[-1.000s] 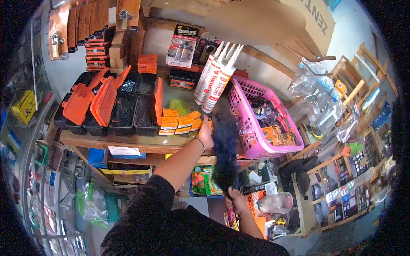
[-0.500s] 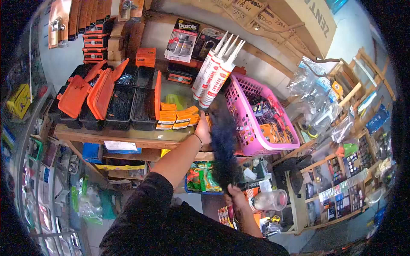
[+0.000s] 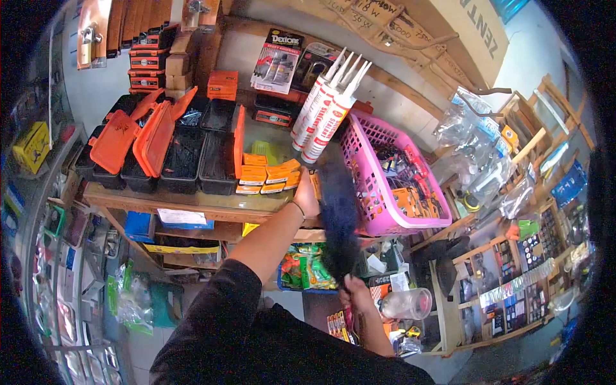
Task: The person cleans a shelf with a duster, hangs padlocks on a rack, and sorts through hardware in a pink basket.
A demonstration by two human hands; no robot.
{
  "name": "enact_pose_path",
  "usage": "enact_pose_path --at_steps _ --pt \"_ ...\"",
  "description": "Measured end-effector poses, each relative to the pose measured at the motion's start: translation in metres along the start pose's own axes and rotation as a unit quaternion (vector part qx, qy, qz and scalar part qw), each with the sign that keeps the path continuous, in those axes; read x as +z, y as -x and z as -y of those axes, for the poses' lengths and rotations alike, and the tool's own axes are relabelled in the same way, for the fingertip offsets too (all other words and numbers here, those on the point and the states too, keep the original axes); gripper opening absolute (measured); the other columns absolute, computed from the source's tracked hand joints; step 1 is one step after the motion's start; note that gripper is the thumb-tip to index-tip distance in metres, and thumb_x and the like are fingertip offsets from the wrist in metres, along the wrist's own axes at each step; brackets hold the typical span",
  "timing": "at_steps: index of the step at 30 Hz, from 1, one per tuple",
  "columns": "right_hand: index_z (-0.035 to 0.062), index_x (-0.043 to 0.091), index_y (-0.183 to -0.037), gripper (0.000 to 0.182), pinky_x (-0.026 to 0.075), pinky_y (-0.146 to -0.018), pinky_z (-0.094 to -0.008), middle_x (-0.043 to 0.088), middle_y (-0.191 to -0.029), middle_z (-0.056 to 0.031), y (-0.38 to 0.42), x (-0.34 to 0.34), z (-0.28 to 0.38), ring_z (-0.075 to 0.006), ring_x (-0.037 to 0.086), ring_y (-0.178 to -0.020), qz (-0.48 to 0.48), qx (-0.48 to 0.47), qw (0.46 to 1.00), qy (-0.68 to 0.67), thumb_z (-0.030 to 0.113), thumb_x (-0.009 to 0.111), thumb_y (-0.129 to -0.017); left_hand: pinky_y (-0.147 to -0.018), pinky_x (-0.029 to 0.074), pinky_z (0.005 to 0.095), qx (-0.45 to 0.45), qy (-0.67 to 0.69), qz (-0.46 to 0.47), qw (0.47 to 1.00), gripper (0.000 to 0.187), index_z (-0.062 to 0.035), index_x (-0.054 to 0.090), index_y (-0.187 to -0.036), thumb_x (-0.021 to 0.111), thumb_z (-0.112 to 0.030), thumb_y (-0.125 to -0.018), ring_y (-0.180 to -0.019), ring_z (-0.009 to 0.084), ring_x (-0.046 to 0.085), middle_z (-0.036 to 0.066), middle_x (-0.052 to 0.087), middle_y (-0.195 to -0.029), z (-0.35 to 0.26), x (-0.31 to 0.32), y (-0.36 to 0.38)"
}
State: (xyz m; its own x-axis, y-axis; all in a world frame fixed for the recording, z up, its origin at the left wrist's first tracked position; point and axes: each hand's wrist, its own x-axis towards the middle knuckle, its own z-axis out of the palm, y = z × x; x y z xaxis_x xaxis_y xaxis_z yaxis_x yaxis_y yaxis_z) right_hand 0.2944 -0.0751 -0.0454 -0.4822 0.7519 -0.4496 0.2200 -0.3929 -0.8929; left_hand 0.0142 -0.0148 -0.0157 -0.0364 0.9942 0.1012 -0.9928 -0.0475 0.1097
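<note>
Wooden-edged bench (image 3: 154, 201), bearing a pink perforated plastic basket (image 3: 408, 224). At the basket's eight o'clock, a long, fluffy blue-black duster (image 3: 339, 221), blurred, steeply tilted. Right hand (image 3: 357, 296), at its six o'clock, closed round its lower end; left hand (image 3: 307, 196), at ten, grip indeterminable.

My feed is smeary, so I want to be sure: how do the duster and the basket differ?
The duster is dark and blurred; the basket is pink and shows clearly. The duster is long and narrow, while the basket is wide, with holes in its walls. The right hand grips the duster; the basket sits on the table, holding small goods.
</note>
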Motion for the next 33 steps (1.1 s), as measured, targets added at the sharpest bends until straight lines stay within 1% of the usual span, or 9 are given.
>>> enact_pose_path --at_steps 4,8,12,14,16,22,23,27,33 --pt "0.013 0.042 -0.067 0.029 0.028 -0.035 -0.023 0.041 -0.048 0.0006 -0.003 -0.006 -0.006 -0.0096 0.036 -0.036 0.076 -0.011 0.995 0.059 0.033 0.049 -0.087 -0.088 0.038 0.0465 -0.049 -0.021 0.237 0.97 0.067 -0.0111 0.049 -0.114 0.022 -0.063 -0.081 -0.103 0.0295 0.051 0.012 0.052 -0.115 -0.004 -0.023 -0.021" --pt "0.0129 0.042 -0.068 0.027 0.028 -0.034 -0.0235 0.041 -0.047 -0.0001 -0.004 -0.008 -0.007 -0.0098 0.036 -0.036 0.056 0.018 0.998 -0.036 0.031 0.048 -0.088 -0.097 0.027 0.0505 -0.002 -0.022 -0.005 1.0 0.067 -0.006 0.041 -0.122 0.025 -0.057 -0.082 -0.112 0.0359 0.042 0.017 0.045 -0.122 -0.002 -0.01 -0.01" --pt "0.0127 0.042 -0.068 0.029 0.028 -0.034 -0.0234 0.04 -0.047 0.0 0.0 -0.005 0.0 -0.0101 0.035 -0.036 0.052 0.036 0.998 0.03 0.034 0.048 -0.087 -0.099 0.026 0.0458 -0.027 0.016 0.319 0.947 0.075 -0.0057 0.042 -0.121 0.02 -0.064 -0.08 -0.112 0.0307 0.043 0.015 0.045 -0.123 -0.001 -0.025 -0.012" --pt "0.012 0.044 -0.069 0.028 0.028 -0.034 -0.0235 0.04 -0.047 -0.0002 -0.005 -0.008 -0.003 -0.0099 0.035 -0.036 0.042 0.005 0.999 -0.007 0.033 0.049 -0.087 -0.098 0.026 0.0486 -0.004 -0.041 -0.032 0.999 0.071 -0.0052 0.042 -0.121 0.024 -0.06 -0.08 -0.111 0.0352 0.042 0.018 0.045 -0.122 0.0 0.001 -0.005" --pt "0.0116 0.045 -0.07 0.027 0.028 -0.034 -0.0235 0.04 -0.047 -0.0001 -0.006 -0.011 -0.004 -0.0097 0.035 -0.036 0.083 0.034 0.996 -0.005 0.032 0.048 -0.087 -0.098 0.027 0.0486 0.016 -0.021 -0.019 0.999 0.067 -0.0052 0.042 -0.122 0.027 -0.056 -0.081 -0.112 0.0354 0.042 0.018 0.045 -0.122 -0.003 -0.021 -0.018" --pt "0.0136 0.041 -0.068 0.03 0.025 -0.033 -0.0216 0.04 -0.048 0.0008 -0.01 -0.01 0.001 -0.0087 0.035 -0.036 0.093 0.017 0.992 -0.081 0.036 0.052 -0.084 -0.095 0.035 0.0426 -0.062 0.026 0.334 0.94 0.056 -0.0065 0.043 -0.121 0.024 -0.046 -0.087 -0.107 0.0286 0.048 0.016 0.05 -0.117 -0.005 -0.003 -0.001" --pt "0.0139 0.039 -0.067 0.031 0.025 -0.033 -0.0217 0.038 -0.048 0.0009 -0.007 -0.005 0.0 -0.0084 0.034 -0.037 0.068 0.035 0.995 -0.061 0.036 0.052 -0.084 -0.095 0.035 0.0426 0.018 -0.062 -0.019 0.998 0.058 -0.007 0.044 -0.121 0.023 -0.05 -0.087 -0.107 0.0288 0.048 0.016 0.049 -0.117 -0.001 0.005 -0.002" --pt "0.006 0.047 -0.081 0.031 0.024 -0.034 -0.0229 0.032 -0.045 0.001 -0.001 -0.015 -0.004 -0.0093 0.027 -0.035 0.184 0.089 0.975 -0.082 0.036 0.046 -0.087 -0.097 0.032 0.0419 -0.081 -0.035 0.241 0.967 0.063 -0.0081 0.043 -0.122 0.028 -0.056 -0.084 -0.11 0.0283 0.046 0.015 0.047 -0.12 -0.007 -0.032 -0.016" --pt "-0.0016 0.051 -0.084 0.04 0.024 -0.035 -0.0227 0.032 -0.044 0.0009 0.009 -0.023 -0.01 -0.0088 0.027 -0.034 0.274 0.017 0.954 -0.12 0.038 0.044 -0.087 -0.096 0.032 0.0437 0.0 -0.117 -0.014 0.993 0.054 -0.0052 0.043 -0.121 0.038 -0.045 -0.085 -0.11 0.0286 0.045 0.013 0.046 -0.123 -0.002 -0.014 -0.014"
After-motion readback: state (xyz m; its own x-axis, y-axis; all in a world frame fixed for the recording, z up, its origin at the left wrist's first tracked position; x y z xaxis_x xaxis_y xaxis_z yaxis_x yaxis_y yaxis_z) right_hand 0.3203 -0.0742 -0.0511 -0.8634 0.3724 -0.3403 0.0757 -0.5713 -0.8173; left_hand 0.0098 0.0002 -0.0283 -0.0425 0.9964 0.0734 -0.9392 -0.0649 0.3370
